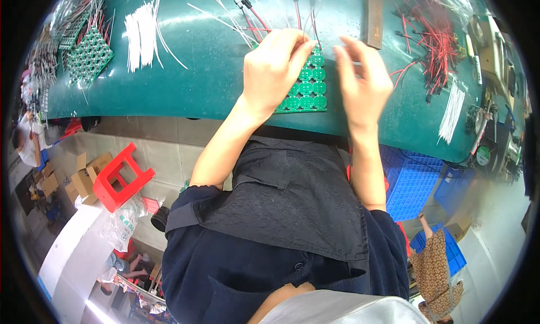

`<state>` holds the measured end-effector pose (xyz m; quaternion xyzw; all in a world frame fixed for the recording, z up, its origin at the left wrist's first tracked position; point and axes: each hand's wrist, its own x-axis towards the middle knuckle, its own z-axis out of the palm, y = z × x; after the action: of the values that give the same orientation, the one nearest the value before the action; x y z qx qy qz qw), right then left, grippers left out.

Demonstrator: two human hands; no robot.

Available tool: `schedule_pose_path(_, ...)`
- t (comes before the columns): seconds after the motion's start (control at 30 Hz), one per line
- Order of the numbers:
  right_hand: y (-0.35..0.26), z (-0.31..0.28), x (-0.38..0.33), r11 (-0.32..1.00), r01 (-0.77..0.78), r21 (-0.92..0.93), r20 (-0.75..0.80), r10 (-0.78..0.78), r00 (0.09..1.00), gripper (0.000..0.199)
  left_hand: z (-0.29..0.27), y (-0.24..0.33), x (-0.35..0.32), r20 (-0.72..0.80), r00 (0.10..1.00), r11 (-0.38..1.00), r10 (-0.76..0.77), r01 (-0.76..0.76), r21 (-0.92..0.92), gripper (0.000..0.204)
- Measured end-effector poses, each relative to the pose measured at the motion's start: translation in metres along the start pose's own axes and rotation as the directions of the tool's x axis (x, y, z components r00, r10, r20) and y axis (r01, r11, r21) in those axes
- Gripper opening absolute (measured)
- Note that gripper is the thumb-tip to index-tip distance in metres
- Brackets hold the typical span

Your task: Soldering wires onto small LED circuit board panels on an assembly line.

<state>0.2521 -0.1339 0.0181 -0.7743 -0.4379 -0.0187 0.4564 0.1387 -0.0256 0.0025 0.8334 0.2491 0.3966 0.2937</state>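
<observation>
My left hand [275, 65] is over the left part of a panel of round green circuit boards [305, 88], hiding that side of it. Its thumb and forefinger are closed in a pinch near the panel's far edge; what lies between them is too small to make out. To the right of the panel hovers my right hand [364, 79], slightly blurred, fingers bent and apart, with nothing visible in it. Red and black wires with black plugs [296, 9] stick out from the panel's far side, among thin white strips [216, 18].
The green table [197, 93] carries a bundle of white strips [142, 34], stacked wired panels [90, 56], a brown bar [374, 17], a heap of red and black wires [437, 51] and more strips [451, 111]. A red stool [115, 189] and blue crates [410, 183] stand below.
</observation>
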Motion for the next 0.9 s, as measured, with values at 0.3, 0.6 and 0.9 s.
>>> schedule_pose_path(0.3,0.131,-0.186,-0.039,0.52,-0.435,-0.735,-0.313,0.31,0.898,0.027,0.007,0.001,-0.001,-0.014,1.0,0.997,0.005,-0.004,0.081,0.036)
schedule_pose_path(0.6,0.07,-0.126,-0.028,0.848,-0.23,-0.477,-0.104,0.206,0.973,0.034,-0.006,0.022,-0.002,0.074,0.984,0.977,0.16,-0.169,0.134,0.02)
schedule_pose_path(0.9,-0.017,-0.055,-0.031,0.948,-0.305,-0.093,0.461,0.312,0.831,0.022,-0.02,0.019,-0.03,0.358,0.918,0.983,0.174,-0.186,-0.002,0.022)
